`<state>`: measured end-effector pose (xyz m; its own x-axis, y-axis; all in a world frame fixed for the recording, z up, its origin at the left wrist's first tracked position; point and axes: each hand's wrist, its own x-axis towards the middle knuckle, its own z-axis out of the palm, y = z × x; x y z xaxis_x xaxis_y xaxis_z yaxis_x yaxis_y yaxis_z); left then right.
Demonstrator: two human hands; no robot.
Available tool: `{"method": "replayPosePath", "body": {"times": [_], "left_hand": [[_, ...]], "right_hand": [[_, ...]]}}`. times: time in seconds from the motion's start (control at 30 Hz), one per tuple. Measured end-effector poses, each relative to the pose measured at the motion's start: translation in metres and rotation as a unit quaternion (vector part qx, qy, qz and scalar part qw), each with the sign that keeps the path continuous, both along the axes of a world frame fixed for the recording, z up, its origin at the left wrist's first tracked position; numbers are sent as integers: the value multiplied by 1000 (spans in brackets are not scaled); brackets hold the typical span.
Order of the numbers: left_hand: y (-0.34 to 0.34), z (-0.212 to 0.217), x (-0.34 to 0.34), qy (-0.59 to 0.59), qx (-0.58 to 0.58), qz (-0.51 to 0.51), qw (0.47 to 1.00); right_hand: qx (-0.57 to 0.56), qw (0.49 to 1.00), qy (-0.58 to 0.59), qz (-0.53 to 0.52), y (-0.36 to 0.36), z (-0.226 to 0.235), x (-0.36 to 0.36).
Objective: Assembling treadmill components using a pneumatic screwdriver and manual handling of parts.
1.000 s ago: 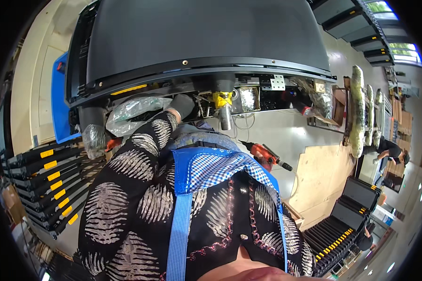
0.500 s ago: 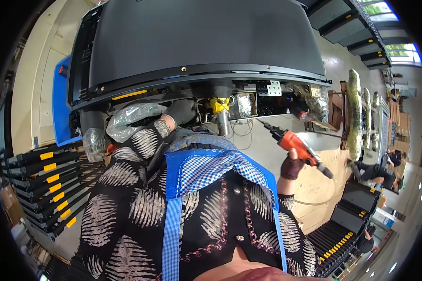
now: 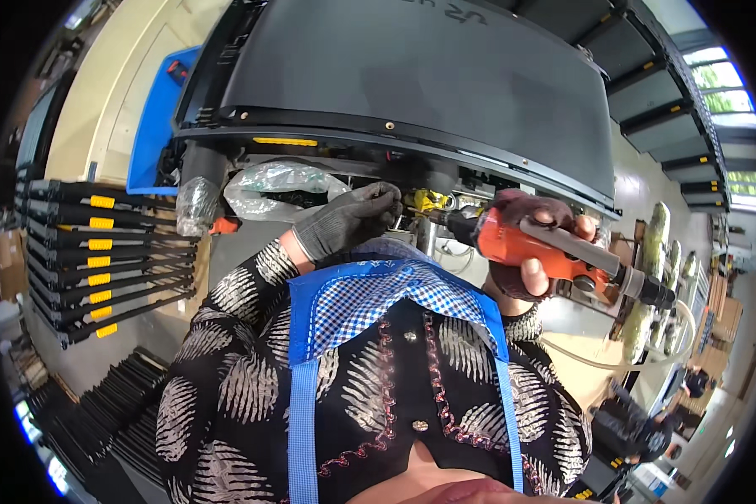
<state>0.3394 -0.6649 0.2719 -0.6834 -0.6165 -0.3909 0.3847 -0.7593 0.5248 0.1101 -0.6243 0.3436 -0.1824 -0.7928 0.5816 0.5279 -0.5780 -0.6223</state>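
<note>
Left hand (image 3: 353,220) gloved, fingers curled together; cannot tell whether anything small pinched. Right hand (image 3: 535,208) wrapped round orange power driver (image 3: 525,246), nose pointing toward left hand. Yellow-wrapped fitting (image 3: 429,200) between hands. Clear plastic bag (image 3: 265,186) just left of left hand. Dark panel (image 3: 428,80) beyond both.

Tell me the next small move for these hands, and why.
Probably bring the left hand to the front of the orange power tool: the right hand grips that tool, its front end points leftward, and the left hand's fingers are pinched close by. Anything between them is too small to tell.
</note>
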Motion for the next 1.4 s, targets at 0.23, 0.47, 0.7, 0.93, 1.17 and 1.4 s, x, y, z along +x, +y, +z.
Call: {"method": "replayPosePath", "body": {"times": [0.23,0.47,0.7,0.93,1.17,1.4], "left_hand": [[16,1,1,35,53,74,995],[13,18,-2,-203,-216,94,950],[2,-15,-12,-86,-96,107,986],[-10,5,-24,-29,76,141,987],[-40,-29,-30,-91,-27,89,992],[-65,-31,-45,16,9,200,980]], "right_hand": [[-22,999,31,3,-6,-3,21],[-21,993,95,66,-20,-13,11],[-19,993,101,50,-23,-22,10],[-12,992,125,-32,-26,-25,8],[-126,977,158,-62,-47,-35,17],[-152,953,256,-51,-98,-36,21]]}}
